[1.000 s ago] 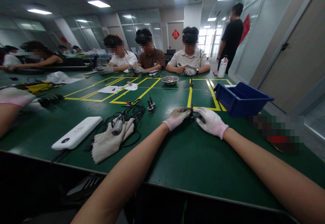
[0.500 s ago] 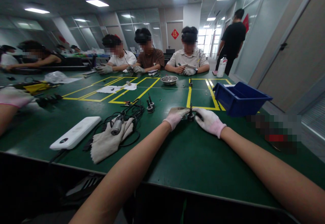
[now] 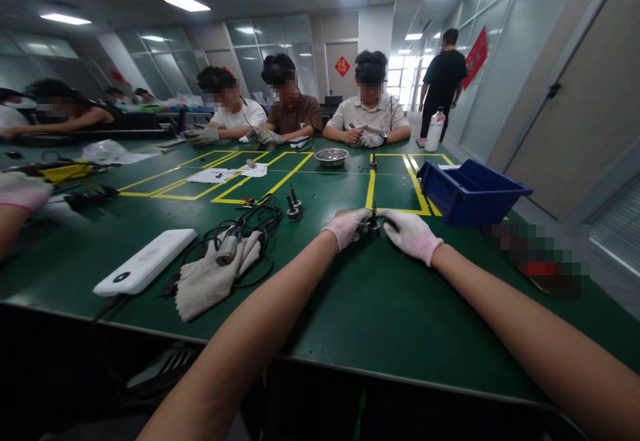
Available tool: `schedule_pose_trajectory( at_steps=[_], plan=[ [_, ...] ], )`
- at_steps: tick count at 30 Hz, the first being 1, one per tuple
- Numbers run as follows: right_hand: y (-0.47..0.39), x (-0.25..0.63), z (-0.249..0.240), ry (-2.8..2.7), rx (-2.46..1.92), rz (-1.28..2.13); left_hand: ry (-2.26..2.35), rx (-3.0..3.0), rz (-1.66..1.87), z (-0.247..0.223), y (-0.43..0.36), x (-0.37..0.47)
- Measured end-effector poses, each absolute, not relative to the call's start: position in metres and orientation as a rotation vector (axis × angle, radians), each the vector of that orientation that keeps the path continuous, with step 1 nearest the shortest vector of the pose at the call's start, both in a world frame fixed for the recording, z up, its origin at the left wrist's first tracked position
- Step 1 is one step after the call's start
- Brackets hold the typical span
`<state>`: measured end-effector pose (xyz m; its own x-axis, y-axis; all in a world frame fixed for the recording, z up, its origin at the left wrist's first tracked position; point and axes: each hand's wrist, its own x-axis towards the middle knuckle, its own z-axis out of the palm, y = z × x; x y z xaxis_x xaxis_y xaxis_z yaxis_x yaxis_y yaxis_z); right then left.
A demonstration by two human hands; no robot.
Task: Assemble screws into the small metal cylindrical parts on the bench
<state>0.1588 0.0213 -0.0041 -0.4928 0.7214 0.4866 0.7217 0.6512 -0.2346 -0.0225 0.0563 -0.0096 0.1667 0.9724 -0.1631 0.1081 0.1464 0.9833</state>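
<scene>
On the green table in front of me stands a small dark metal part with a round base and an upright shaft [image 3: 374, 228]. My left hand [image 3: 349, 226], in a whitish glove with a pink cuff, has its fingers closed against the part's left side. From the right, my gloved right hand [image 3: 409, 233] curves its fingers to the same part, near the shaft. The fingertips are partly hidden and small. Two similar shafted metal parts [image 3: 293, 210] stand to the left of my left hand.
A blue bin [image 3: 475, 194] sits to the right. Left are a white power bank [image 3: 145, 262], a metal cylindrical tool [image 3: 228, 249] with black cable, and a cloth glove [image 3: 205, 288]. A steel bowl [image 3: 331, 156] stands farther back. Co-workers sit across; another person's gloved hand [image 3: 23, 191] is at far left.
My hands stay at the metal part, with the right fingers now slightly nearer the shaft. The standing person in the background has moved farther away. The view has shifted slightly.
</scene>
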Motion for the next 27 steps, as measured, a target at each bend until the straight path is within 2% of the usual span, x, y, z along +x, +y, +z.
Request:
schedule_pose_trajectory(
  at_steps=[27],
  plan=[
    [0.0196,0.1627,-0.0099,-2.317,-1.084,-0.014,1.03,1.204,0.886,-0.0191,0.0592,-0.026]
  ],
)
